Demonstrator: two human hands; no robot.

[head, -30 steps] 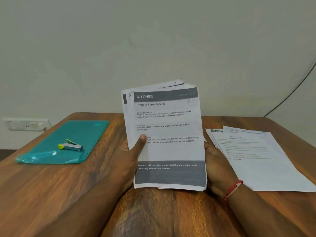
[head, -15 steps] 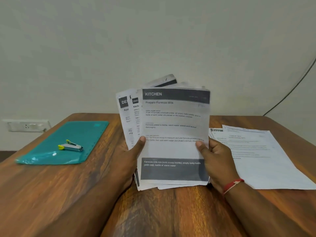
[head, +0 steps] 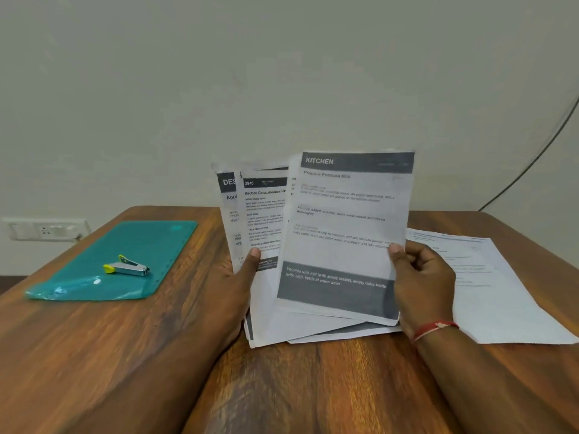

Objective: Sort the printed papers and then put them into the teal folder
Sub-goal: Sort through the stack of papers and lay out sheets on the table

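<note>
L hand (head: 232, 292) pinches fanned thin papers (head: 263, 214); R hand (head: 423, 277) pinches flat KITCHEN sheet (head: 344, 233), maybe just one, over wood table (head: 125, 355).

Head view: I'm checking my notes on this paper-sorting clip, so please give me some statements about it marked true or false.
1. The right hand pinches the KITCHEN sheet at its right edge. True.
2. The left hand grips a fan of other printed papers. True.
3. A small stapler lies on the teal folder. True.
4. The teal folder lies to the right of both hands. False: it lies to their left.
5. The KITCHEN sheet lies flat. False: it is held up above the table.
6. No papers lie on the table. False: a loose pile lies at the right.
</note>
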